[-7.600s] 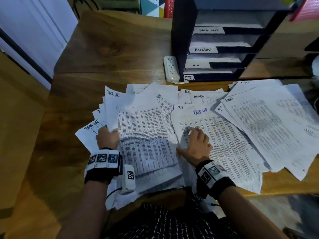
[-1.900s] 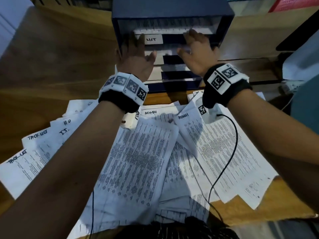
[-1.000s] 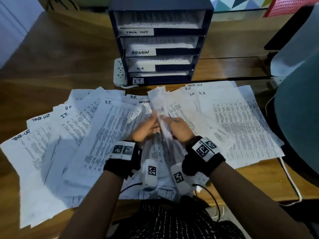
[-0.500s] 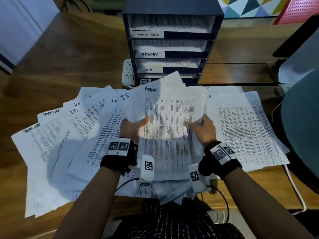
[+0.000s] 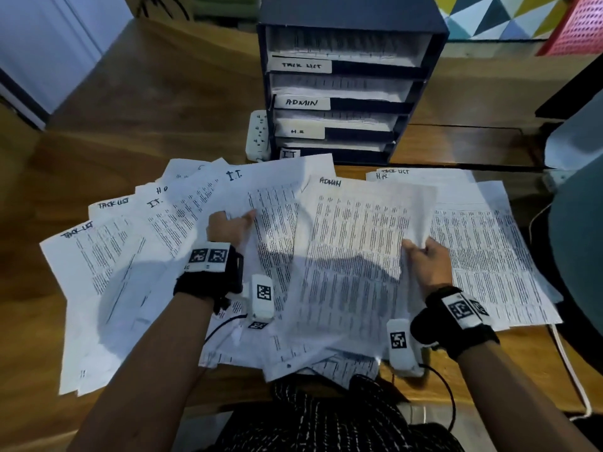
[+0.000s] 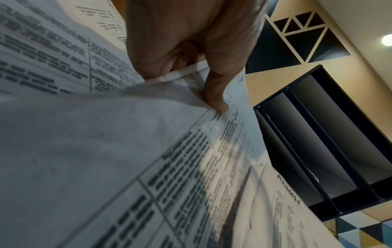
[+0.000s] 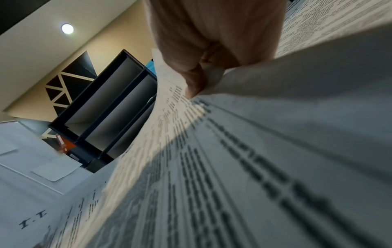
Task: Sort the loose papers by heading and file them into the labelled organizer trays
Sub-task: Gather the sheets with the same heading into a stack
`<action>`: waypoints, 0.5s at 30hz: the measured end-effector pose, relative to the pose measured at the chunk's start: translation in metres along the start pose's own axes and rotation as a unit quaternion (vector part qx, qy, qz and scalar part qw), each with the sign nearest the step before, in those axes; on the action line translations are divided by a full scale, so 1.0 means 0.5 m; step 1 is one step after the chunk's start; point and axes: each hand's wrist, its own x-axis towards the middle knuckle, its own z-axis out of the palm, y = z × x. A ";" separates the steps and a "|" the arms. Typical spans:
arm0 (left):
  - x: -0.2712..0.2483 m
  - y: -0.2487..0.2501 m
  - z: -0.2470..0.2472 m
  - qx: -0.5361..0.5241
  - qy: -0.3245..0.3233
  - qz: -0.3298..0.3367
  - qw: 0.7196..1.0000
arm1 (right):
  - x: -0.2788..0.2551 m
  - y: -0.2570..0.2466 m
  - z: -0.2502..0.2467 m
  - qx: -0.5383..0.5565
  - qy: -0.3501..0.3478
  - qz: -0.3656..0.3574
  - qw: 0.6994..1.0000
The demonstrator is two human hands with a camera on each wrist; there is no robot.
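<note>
A dark organizer [image 5: 342, 11] stands at the back of the desk, its trays labelled TASK LIST, ADMIN [image 5: 301, 102], H.R and I.T. [image 5: 289, 154], each with paper in it. Loose printed sheets cover the desk in front of it. My left hand [image 5: 230, 228] pinches the left edge of a sheet headed I.T. [image 5: 277, 203], thumb on top. My right hand [image 5: 424, 261] pinches the right edge of a sheet headed ADMIN [image 5: 352, 256], lifted off the pile. The left wrist view shows my left hand [image 6: 191, 50] gripping paper [image 6: 106, 134]. The right wrist view shows my right hand [image 7: 212, 42] on its sheet [image 7: 254, 167].
A white power strip [image 5: 258, 135] lies left of the organizer. Sheets headed TASK LIST [image 5: 98, 256] fan out to the left, and more sheets [image 5: 483, 256] lie to the right. A grey-blue chair [image 5: 577, 256] crowds the right edge, with a white cable [image 5: 571, 363] beside it.
Half a second ago both hands held the ADMIN sheet in the middle. Now they have parted: the right carries that sheet rightward and the left holds the I.T. sheet.
</note>
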 end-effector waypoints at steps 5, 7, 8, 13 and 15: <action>-0.017 0.018 0.011 0.058 0.045 0.036 0.997 | -0.008 0.000 0.018 0.052 -0.030 -0.024 0.998; -0.024 0.017 0.016 0.074 0.020 0.059 0.995 | -0.008 -0.001 0.033 0.101 -0.052 -0.009 0.993; -0.031 0.021 0.014 0.062 0.025 0.064 0.996 | -0.010 -0.003 0.039 0.120 -0.067 -0.006 0.991; -0.067 0.018 0.025 -0.100 -0.090 0.081 0.988 | -0.009 -0.014 0.059 0.147 -0.105 0.002 0.984; -0.074 0.012 0.024 -0.135 -0.129 0.046 0.981 | -0.008 -0.014 0.063 0.139 -0.126 -0.001 0.982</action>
